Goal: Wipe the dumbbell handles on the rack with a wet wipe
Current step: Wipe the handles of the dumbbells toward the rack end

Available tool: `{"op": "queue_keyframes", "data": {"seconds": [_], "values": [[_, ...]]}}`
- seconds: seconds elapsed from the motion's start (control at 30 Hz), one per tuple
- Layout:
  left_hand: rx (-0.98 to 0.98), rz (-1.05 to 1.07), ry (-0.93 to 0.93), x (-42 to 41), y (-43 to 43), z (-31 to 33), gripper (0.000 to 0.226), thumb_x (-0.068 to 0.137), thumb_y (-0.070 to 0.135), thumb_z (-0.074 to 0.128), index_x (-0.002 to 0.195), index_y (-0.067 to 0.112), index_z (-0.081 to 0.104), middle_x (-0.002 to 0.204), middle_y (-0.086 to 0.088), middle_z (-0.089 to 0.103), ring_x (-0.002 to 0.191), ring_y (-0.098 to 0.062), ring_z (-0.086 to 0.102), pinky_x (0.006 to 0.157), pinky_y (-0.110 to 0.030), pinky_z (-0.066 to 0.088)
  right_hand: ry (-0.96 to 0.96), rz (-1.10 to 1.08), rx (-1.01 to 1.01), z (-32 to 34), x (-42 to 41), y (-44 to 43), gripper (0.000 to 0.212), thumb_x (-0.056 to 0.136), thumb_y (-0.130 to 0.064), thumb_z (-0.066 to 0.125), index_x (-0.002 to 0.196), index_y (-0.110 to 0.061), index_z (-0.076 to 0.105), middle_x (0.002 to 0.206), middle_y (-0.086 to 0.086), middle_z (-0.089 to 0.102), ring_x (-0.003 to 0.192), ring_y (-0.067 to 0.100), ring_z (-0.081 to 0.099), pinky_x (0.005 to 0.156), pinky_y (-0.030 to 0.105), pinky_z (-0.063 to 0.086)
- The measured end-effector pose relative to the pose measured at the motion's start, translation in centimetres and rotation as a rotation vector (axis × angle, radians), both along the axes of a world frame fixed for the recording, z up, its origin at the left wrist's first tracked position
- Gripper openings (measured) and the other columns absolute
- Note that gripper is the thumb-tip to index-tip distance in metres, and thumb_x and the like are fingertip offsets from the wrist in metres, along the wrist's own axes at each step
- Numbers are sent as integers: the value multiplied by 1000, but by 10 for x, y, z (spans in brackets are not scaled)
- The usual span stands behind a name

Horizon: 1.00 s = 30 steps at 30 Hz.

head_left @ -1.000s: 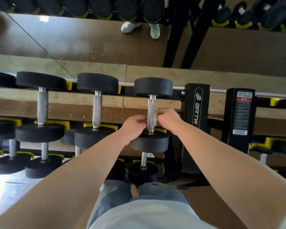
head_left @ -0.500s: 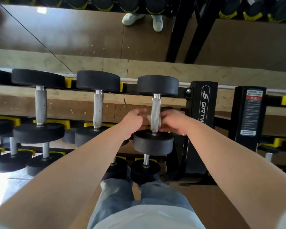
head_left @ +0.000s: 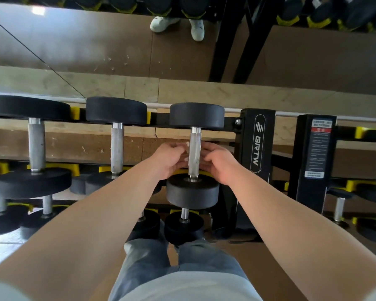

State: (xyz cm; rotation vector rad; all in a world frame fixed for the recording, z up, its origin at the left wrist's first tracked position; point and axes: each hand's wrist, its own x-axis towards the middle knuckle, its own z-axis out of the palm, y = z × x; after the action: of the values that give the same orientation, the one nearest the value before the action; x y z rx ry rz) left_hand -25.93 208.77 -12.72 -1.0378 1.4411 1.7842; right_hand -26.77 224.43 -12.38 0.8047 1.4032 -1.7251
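Note:
The rightmost dumbbell on the top rail has a silver handle between two black heads. My left hand is at the handle's left side and pinches a small white wet wipe against it. From the other side my right hand reaches in, its fingers loosely curved and touching the handle. Its fingertips are partly hidden behind the handle. Two more dumbbells with bare silver handles lie to the left on the same rail.
The black rack upright with a white logo stands just right of my right hand. A second post with a label is further right. Smaller dumbbells sit on the lower tiers. A mirror behind shows the floor and white shoes.
Both hands slid up the handle from its near end toward the middle and drew slightly apart. The wipe now shows at my left fingers instead of between both hands.

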Motion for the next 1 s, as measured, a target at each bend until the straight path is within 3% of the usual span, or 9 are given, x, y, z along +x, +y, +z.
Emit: {"op": "queue_keyframes", "data": {"seconds": [0.1,0.23,0.33,0.43,0.5,0.6,0.67,0.83,1.0], "values": [[-77,11,87,-11,-1,-3,18,106,12,51,116,6,63,112,-14,74,100,-24,73,81,-32,63,-18,-213,6,-2,4,2,56,91,20,29,118,-9,68,114,17,74,105,36,73,91,51,60],[-233,-178,193,-12,-2,-3,24,104,17,56,124,10,65,115,-6,72,103,-18,70,90,-30,59,-9,-209,62,-4,8,8,49,94,15,31,120,-7,66,117,16,73,108,35,72,93,49,60],[-365,-418,241,5,-5,4,9,103,21,59,109,26,64,100,7,69,84,-3,68,63,-8,52,-16,-94,143,-6,12,5,50,95,14,30,125,-7,64,118,15,72,107,30,72,94,45,59],[-367,-622,171,28,-10,3,11,102,23,61,112,22,66,99,7,71,80,-3,71,62,-13,53,-14,10,202,-4,13,0,51,94,15,28,116,-10,66,105,11,75,93,24,75,80,35,62],[-357,-535,161,33,-11,1,15,99,21,65,114,19,69,102,5,72,87,-6,72,70,-17,53,-30,42,233,-1,12,-3,46,96,11,31,105,-15,68,101,9,76,90,23,76,79,34,62],[-296,-227,210,22,-5,8,10,95,20,72,103,24,71,104,1,75,98,-13,71,88,-28,54,-34,61,256,-2,11,-3,42,98,5,34,110,-14,70,102,9,77,92,23,76,78,33,63],[-280,-111,283,8,-1,12,13,92,27,74,105,23,73,104,-1,77,97,-12,72,90,-28,55,-35,54,274,-2,11,-3,41,99,5,35,111,-13,70,102,9,77,90,23,76,72,32,63],[-521,-512,439,6,-4,19,8,92,31,75,99,32,71,102,16,71,98,-3,65,88,-23,49,-16,52,282,-2,15,1,37,98,7,40,110,-10,71,100,10,77,83,21,76,66,28,60],[-580,-1021,486,43,-11,20,9,94,31,72,102,32,76,108,16,70,97,0,59,95,-23,43,89,210,341,2,22,1,35,99,1,44,98,-23,69,101,5,74,95,22,73,88,38,62]]}}
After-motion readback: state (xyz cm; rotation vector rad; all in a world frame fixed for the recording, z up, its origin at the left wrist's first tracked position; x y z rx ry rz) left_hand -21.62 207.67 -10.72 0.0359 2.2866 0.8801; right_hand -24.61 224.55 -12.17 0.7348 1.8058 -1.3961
